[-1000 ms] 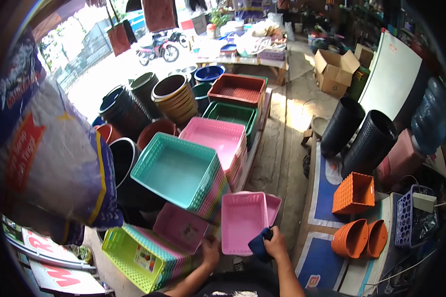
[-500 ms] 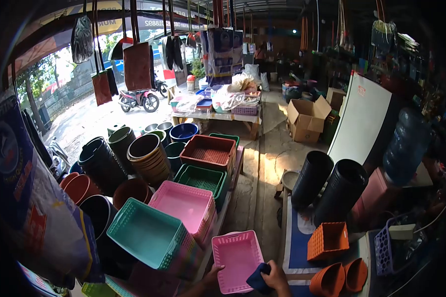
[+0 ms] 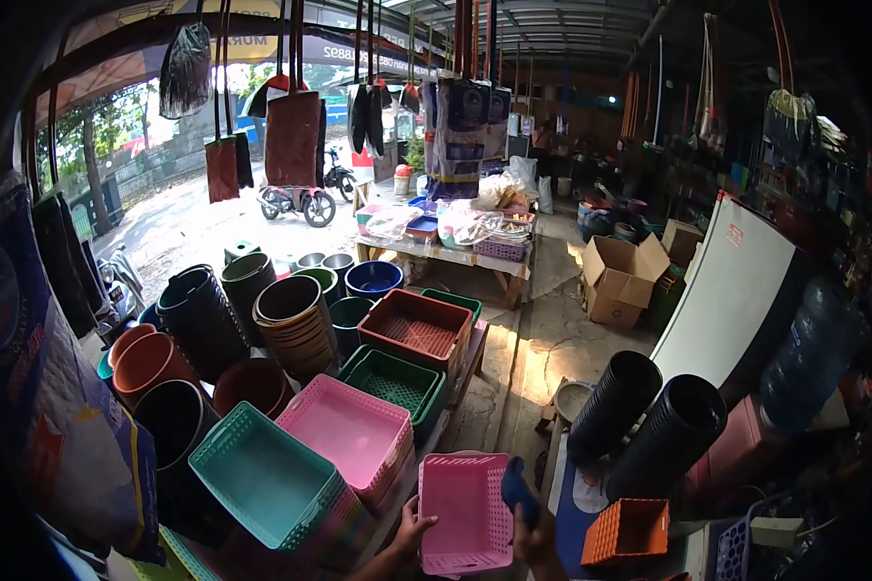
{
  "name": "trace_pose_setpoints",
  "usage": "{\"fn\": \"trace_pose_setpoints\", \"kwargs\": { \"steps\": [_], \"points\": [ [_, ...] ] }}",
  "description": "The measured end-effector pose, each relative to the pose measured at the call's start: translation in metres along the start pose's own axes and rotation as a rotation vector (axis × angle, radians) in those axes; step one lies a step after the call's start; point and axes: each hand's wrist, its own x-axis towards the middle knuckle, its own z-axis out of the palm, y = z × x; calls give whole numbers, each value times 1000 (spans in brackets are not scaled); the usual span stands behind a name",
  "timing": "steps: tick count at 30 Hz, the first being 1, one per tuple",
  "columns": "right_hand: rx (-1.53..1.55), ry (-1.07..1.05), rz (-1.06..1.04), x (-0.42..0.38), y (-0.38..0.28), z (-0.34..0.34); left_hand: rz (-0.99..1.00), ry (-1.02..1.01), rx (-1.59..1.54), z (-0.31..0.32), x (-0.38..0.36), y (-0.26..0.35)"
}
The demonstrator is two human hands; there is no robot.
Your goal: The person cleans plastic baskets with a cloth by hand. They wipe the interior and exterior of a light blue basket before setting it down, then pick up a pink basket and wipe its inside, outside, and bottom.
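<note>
A pink plastic basket with slotted sides is tilted so that its inside faces me. My left hand grips its left side, the thumb over the rim. In my right hand is a dark blue cloth, held at the basket's right rim; the cloth and fingers are partly blurred. Left of the basket stand a stack of teal baskets and a stack of pink baskets. To the right lies an orange pot with a ribbed wall.
Green and red-brown baskets stand further back. Stacked black pots rise at the right, near a water jug. Buckets crowd the left. A cardboard box sits on the floor, and plastic bags hang overhead.
My right hand has lifted the cloth from the basket's lower right inside up to its right rim. The basket sits more upright in view. The whole view has shifted.
</note>
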Motion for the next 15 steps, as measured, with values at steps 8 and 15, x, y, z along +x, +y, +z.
{"fn": "trace_pose_setpoints", "kwargs": {
  "steps": [8,15],
  "points": [
    [-550,-736,-289,10,89,111,163,-152,-5,37,-5,70],
    [-805,-637,-380,66,90,120,219,-265,262,21,21,58]
  ]
}}
